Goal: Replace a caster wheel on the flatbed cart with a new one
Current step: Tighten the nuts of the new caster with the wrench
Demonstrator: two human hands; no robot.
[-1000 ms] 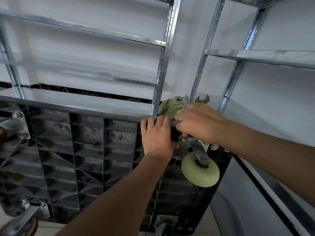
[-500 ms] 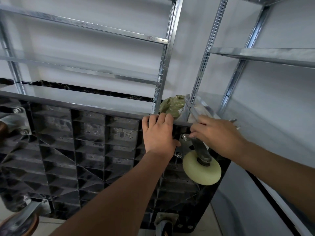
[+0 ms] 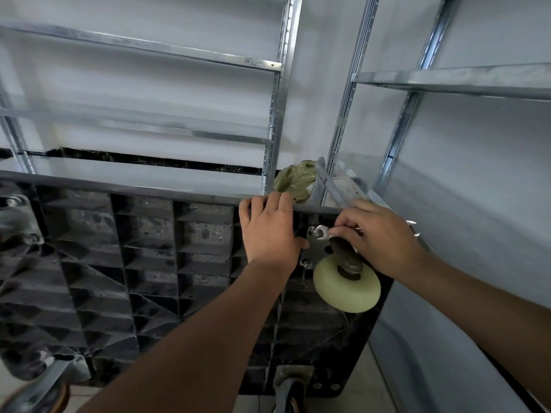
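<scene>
The black ribbed underside of the flatbed cart stands tipped up on edge in front of me. A pale cream caster wheel hangs on its metal mounting plate near the cart's upper right corner. My left hand lies flat against the cart, fingers curled over its top edge. My right hand grips a silver wrench whose open jaw sits on the upper left bolt of the plate. A second bolt shows at the plate's lower left.
Other casters sit at the cart's left edge, bottom left and bottom middle. Grey metal shelving rises behind the cart. A crumpled green bag and a metal tool rest on the shelf just above the caster.
My right hand has come down from the shelf with the wrench and set its jaw on the upper left plate bolt. My left hand has stayed on the cart's edge.
</scene>
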